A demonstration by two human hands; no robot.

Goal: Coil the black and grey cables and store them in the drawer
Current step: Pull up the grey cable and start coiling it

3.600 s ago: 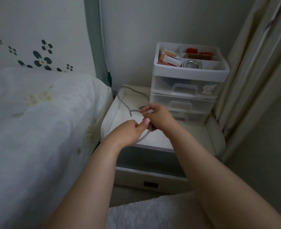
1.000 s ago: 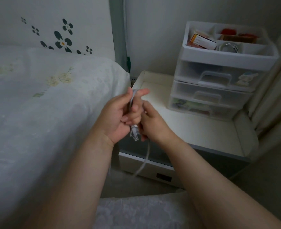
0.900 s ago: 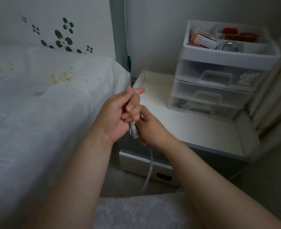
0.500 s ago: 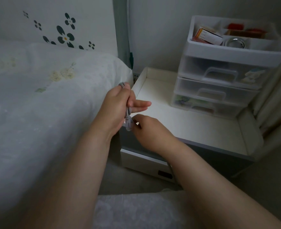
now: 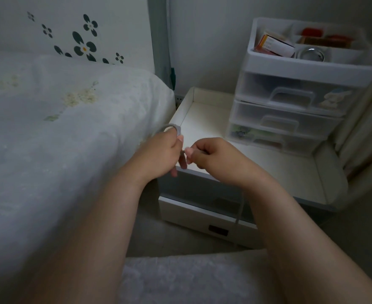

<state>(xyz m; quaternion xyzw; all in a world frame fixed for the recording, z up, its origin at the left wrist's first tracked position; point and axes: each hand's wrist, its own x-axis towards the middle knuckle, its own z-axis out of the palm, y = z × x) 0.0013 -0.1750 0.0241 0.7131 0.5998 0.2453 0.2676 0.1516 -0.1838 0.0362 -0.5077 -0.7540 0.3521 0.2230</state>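
Hands (image 5: 158,153) parted, both pinching grey cable (image 5: 240,208)

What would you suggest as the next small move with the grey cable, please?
Probably wrap the loose end once more round the coil. The left hand grips a small loop of grey cable, the right hand pinches the strand beside it, and a tail hangs below toward the open drawer.

A bed (image 5: 55,132) with a pale flowered cover lay on the left, beside a white nightstand (image 5: 257,167). On the nightstand stood a clear plastic organizer (image 5: 290,99) with three small compartments, its top tray holding an orange-and-white box (image 5: 276,45) and a round metal tin (image 5: 310,54). Curtains (image 5: 364,115) hung at the right.
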